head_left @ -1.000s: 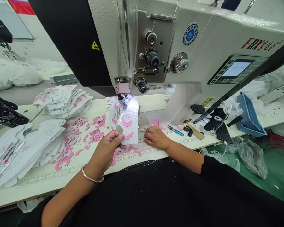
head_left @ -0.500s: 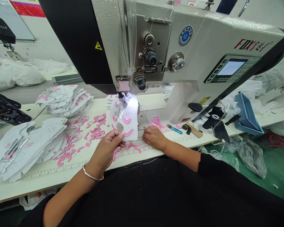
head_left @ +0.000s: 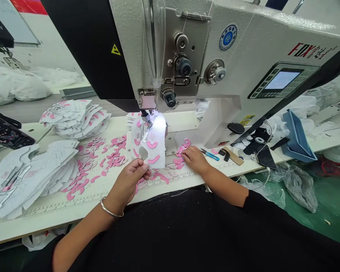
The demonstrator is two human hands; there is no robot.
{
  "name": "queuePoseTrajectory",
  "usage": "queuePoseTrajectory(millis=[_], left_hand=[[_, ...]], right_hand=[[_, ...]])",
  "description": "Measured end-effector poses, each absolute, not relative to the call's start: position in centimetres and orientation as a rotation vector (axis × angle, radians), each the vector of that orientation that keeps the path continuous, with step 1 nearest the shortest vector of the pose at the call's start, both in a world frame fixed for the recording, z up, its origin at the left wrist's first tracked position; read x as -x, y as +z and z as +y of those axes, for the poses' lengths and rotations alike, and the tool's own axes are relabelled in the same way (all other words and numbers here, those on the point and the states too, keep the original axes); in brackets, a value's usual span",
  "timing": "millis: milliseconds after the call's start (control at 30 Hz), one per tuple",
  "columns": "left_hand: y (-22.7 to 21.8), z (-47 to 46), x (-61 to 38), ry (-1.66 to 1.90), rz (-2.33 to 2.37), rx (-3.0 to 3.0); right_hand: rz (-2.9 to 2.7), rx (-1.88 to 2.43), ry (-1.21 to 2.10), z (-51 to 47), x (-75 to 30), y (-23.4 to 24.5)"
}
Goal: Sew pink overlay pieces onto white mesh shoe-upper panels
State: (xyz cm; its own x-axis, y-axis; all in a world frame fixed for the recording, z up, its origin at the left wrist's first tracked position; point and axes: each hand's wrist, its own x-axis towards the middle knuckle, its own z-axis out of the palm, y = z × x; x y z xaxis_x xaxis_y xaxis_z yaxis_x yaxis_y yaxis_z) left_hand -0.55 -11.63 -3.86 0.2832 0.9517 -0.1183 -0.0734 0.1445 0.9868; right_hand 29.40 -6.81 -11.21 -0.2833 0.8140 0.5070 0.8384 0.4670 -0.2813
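The left hand (head_left: 127,184) is raised off the worktop (head_left: 45,223), wrist turned, its fingers and thumb pinching the near edge of a white mesh panel (head_left: 155,143) printed with pink curved shapes. A metal bangle (head_left: 110,213) sits on that wrist. The panel lies upright in the view, its far end under the presser foot (head_left: 145,118) of a sewing machine (head_left: 243,49), and is brightly lit there. The right hand (head_left: 195,159) lies to the right of the panel, fingers pressed together and touching loose pink pieces (head_left: 181,151); whether it grips one cannot be told. Blue-handled snips (head_left: 210,155) lie just beyond it. Stacks of white panels (head_left: 76,119) stand on the left of the worktop, and a blue tray (head_left: 297,138) sits at far right. A printed ruler (head_left: 167,180) runs along the near edge. Green floor (head_left: 325,215) shows at lower right. The machine arm bears the brand "FOX" (head_left: 300,50), followed by unreadable characters, and a yellow warning triangle (head_left: 116,50).
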Motion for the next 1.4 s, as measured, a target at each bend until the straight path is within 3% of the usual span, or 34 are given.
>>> queuePoseTrajectory(millis=[333, 700, 1000, 1400], left_hand=[[-7.3, -12.1, 0.5, 0.804, 0.897, -1.214], [-8.1, -11.7, 1.0, 0.774, 0.856, -1.227], [-8.4, -11.5, 0.9, 0.780, 0.844, -1.222], [-8.7, -11.4, 0.7, 0.810, 0.883, -1.202]], right_hand=[[-2.216, 1.345, -0.089, -7.8, -27.7, -11.6], [-2.011, 1.461, -0.100, -8.0, -29.7, -10.7], [-2.350, 1.228, 0.003, -9.3, -28.5, -11.0], [-2.065, 1.570, -0.132, -7.7, -29.0, -11.7]])
